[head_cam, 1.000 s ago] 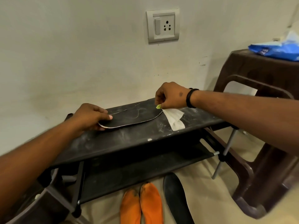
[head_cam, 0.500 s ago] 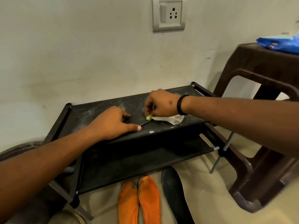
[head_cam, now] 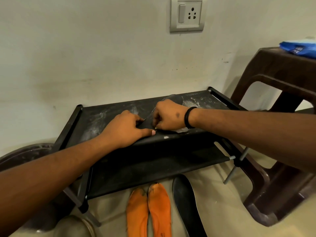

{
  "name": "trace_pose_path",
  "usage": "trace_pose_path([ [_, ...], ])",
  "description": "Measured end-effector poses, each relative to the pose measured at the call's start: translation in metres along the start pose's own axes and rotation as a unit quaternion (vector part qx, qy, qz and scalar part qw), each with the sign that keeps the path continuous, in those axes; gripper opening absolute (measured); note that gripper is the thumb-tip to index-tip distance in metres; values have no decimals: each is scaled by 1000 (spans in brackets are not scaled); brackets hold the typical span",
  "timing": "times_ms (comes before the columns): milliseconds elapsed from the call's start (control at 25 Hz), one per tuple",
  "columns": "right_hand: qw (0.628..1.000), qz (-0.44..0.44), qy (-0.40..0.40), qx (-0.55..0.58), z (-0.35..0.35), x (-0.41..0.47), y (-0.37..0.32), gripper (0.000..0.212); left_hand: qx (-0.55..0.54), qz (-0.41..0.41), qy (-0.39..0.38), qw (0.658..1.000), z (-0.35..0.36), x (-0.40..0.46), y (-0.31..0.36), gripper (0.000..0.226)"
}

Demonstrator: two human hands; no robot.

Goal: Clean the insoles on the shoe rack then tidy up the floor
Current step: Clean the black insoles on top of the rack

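Soft, even indoor light with a warm cast. Faint shadows. Wide-angle bending and slight blur at the edges.

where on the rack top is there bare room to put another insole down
Free: the dusty left half of the shoe rack, between its left rail and the left hand. Small patch at the back right corner. Crowded: the middle front, where both hands, the black insole and the white wipe sit.

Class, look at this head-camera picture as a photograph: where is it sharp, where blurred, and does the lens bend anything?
Head view: the switch and socket plate is sharp; the blue packet and brown plastic stool at the right edge are smeared; the shoe rack looks splayed by the wide lens; light is soft and even, with no glare; the orange insoles read clearly.
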State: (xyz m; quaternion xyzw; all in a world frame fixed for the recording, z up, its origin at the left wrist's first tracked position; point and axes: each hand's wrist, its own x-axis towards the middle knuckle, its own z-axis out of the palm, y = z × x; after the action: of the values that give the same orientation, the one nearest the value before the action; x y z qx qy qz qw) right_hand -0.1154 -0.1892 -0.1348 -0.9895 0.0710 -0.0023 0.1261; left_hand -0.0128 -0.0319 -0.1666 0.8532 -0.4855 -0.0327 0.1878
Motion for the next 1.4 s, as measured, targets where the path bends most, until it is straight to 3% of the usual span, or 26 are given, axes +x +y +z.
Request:
trace_pose_path([
  [80,1000,-12,-7,-4,0,2,-2,11,3,1,-4,1000,0,1,-1,93],
  [240,994,81,58,-42,-6,16,23,10,-14,-4,-10,1000,-1,2,1,64],
  [320,993,86,68,-33,-5,17,19,10,-18,-12,-14,1000,0,2,0,69],
  [480,1000,4,-6,13,2,7,-12,9,-13,-8,-15,1000,1,2,-3,96],
  [720,988,122,56,-73,-5,22,31,13,-32,-17,-23,999,0,2,-1,77],
  [960,999,-28,-13,-20,10,4,-12,17,-23,-12,-14,1000,1,3,-5,85],
  [1040,998,-3,0,-62,6,10,6,15,-23,-11,-15,1000,1,3,-4,86],
  [1120,992,80,29,-97,-4,15,33,13,-28,-13,-15,999,0,3,-3,92],
  [1200,989,120,54,-72,-8,15,46,15,-25,-10,-16,1000,1,2,-3,94],
  [1400,999,-1,-11,37,7,-4,-9,12,-2,0,-5,1000,3,7,-7,78],
])
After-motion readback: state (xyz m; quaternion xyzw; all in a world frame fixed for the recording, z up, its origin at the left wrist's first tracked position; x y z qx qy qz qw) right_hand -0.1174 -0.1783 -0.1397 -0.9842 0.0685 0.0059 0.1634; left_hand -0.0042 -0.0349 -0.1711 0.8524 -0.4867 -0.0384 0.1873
